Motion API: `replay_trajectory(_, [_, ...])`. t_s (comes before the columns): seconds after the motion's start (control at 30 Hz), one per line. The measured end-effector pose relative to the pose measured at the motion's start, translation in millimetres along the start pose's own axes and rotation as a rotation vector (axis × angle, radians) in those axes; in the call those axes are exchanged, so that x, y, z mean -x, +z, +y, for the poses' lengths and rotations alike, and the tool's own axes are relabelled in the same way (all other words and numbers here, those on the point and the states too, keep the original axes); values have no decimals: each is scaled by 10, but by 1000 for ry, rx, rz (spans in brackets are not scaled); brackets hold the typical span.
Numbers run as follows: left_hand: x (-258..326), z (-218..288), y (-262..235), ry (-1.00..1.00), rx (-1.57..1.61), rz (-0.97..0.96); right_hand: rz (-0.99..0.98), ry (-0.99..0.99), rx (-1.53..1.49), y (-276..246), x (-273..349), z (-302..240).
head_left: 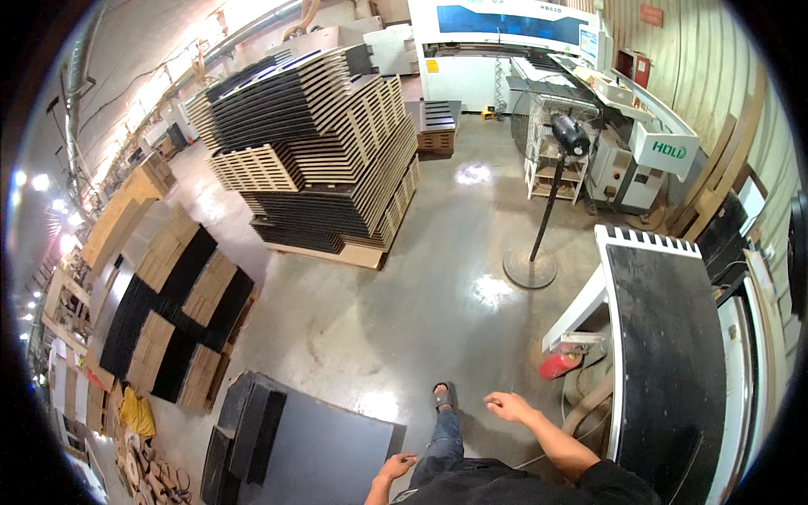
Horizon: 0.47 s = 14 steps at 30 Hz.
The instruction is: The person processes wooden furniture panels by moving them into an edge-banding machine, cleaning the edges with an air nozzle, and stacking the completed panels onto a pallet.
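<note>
My left hand (397,465) hangs low beside my thigh, its fingers loosely stretched and holding nothing. Nearest to it is a stack of dark flat panels (311,450) with shorter black pieces (257,433) on its left side. My right hand (508,407) is held out at the front, empty, with relaxed, slightly bent fingers, touching nothing. To its right stands a machine table with a long black top (665,353) and a white toothed edge. Under that table's far end is a red fire extinguisher (560,364).
Tall piles of black slatted panels (290,168) stand on a pallet ahead. A black pedestal fan (547,202) stands right of centre. More stacked boards (168,295) are at the left, near a yellow cloth (136,412). A large white machine (467,80) fills the back.
</note>
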<state>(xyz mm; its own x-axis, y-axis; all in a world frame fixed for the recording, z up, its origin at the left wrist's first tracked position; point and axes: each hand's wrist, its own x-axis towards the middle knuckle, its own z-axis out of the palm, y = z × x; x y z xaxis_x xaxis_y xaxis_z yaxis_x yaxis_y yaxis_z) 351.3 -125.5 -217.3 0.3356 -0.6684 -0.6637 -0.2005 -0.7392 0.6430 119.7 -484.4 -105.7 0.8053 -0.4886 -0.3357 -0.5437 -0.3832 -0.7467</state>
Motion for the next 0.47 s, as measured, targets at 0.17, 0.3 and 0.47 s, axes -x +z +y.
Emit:
replay_trajectory(0.17, [-1407,1014,-554,40,-199,-63,9,815,-372,158,121,2214])
replay_trajectory(0.3, [-2505,1958,-1065,241,51,-235,-91,1021,-926,-197,-97,2427])
replay_trajectory(0.47, [-3468,2895,-1258,-71,34,-839,59,678,-1482,-692,-909,1423])
